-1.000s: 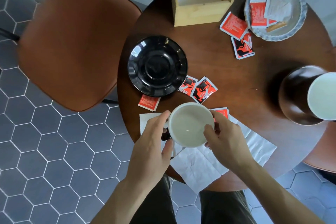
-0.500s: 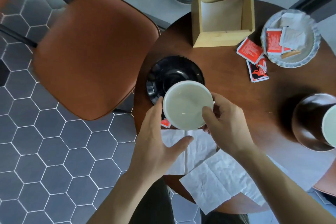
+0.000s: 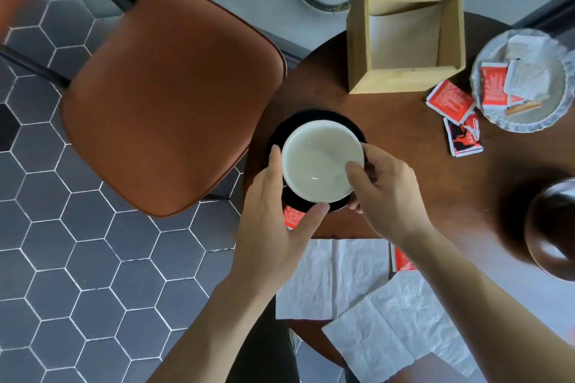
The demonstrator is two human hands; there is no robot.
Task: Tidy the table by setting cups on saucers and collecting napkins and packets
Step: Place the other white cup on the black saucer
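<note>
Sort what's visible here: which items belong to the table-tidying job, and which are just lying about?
Job:
white cup, held by left hand and right hand
black saucer
napkins
red packets
dark cup
scalloped dish

Lying about:
wooden box
orange chair

White cup (image 3: pixel 322 162), black saucer (image 3: pixel 314 115), seemingly red packets (image 3: pixel 451 100).

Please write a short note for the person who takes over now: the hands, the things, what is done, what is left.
Left hand and right hand both hold the white cup over the black saucer; I cannot tell if it rests there yet.
Done: nearly one cup.
Left: two napkins at the near table edge, loose red packets beside the dish, and a second cup at far right.
</note>
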